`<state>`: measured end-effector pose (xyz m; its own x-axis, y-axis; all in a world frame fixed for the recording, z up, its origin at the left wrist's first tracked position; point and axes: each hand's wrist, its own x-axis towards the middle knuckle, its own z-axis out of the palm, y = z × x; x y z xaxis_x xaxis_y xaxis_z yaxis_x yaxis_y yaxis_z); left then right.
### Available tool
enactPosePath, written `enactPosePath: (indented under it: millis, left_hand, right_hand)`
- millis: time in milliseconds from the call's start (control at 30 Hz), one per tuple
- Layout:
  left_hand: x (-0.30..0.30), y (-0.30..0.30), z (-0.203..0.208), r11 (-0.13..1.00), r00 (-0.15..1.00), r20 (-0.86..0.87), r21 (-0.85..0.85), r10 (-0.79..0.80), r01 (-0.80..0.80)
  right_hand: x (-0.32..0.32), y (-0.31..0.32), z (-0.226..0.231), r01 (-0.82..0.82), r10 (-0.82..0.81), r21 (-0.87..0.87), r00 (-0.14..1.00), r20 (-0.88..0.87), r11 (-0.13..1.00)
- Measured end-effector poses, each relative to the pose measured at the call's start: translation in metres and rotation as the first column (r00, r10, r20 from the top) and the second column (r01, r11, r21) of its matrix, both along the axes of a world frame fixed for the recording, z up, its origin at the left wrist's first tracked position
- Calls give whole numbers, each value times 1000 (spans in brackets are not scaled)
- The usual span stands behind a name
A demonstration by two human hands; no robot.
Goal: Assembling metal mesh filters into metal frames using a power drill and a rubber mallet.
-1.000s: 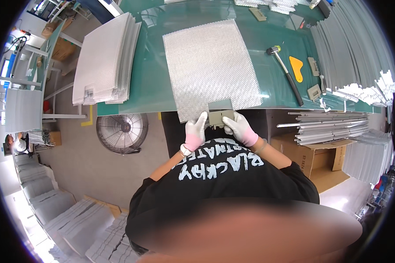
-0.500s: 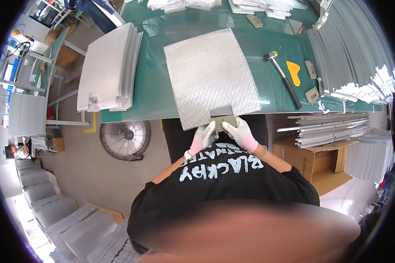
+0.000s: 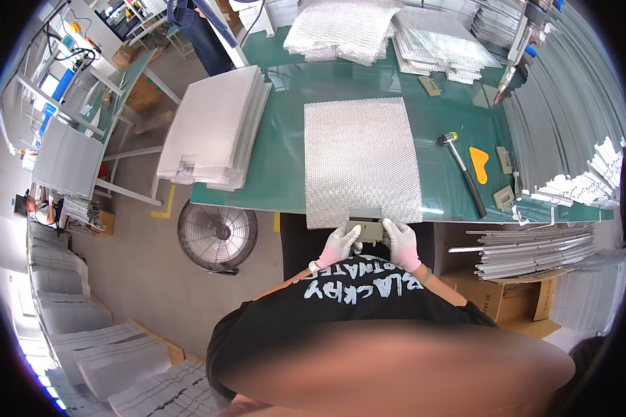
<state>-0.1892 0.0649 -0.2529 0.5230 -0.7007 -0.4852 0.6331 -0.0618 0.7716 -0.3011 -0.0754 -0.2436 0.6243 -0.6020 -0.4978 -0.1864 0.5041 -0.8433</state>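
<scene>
A silvery mesh sheet point(image 3: 362, 153) lies on the green table, its near edge reaching the table's front. A rectangular notch is cut into that near edge. At the notch sits a small grey-green plastic block point(image 3: 371, 231), level with the cutout. My left hand point(image 3: 339, 244), in a white glove with a pink cuff, grips the block's left end, thumb on top. My right hand point(image 3: 402, 244), gloved the same way, is closed at the sheet's near edge beside the block's right end; its fingertips are partly hidden.
To the left stands a stack of mesh sheets point(image 3: 212, 125). A mallet point(image 3: 464, 174), a yellow scraper point(image 3: 478, 165) and more plastic blocks point(image 3: 503, 160) lie at right. Mesh piles point(image 3: 341, 31) are at the back. A floor fan point(image 3: 218, 233) and a cardboard box point(image 3: 511, 306) stand below the table.
My view has shifted, so the table sits lower in it. The sheet has turned nearly straight to the table edge. My right hand has slid from the block's face toward its right end.
</scene>
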Motion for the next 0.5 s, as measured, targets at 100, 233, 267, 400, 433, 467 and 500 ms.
enactPosePath:
  millis: [100,233,267,400,433,467,500]
  left_hand:
    - [0,1,15,998,997,-75,-67,6,-11]
    - [-2,-2,9,997,989,-134,-36,65,-70]
    - [0,-1,2,996,986,-155,-59,53,-63]
    - [2,8,-4,990,976,-216,-140,-21,-10]
    - [2,12,-6,990,976,-216,-141,-22,-9]
    - [2,18,-8,959,968,-212,-273,-134,73]
    - [5,23,-9,905,950,-194,-399,-244,150]
  right_hand:
    - [3,1,3,45,-54,104,996,78,994]
    - [3,5,-9,113,-129,144,985,114,983]
    - [4,7,-13,144,-170,176,975,143,974]
    - [7,11,-3,178,-241,284,948,207,942]
    - [5,10,-7,178,-241,283,948,208,942]
    - [2,9,-13,149,-212,270,952,221,951]
    - [0,8,-17,119,-181,257,955,234,959]
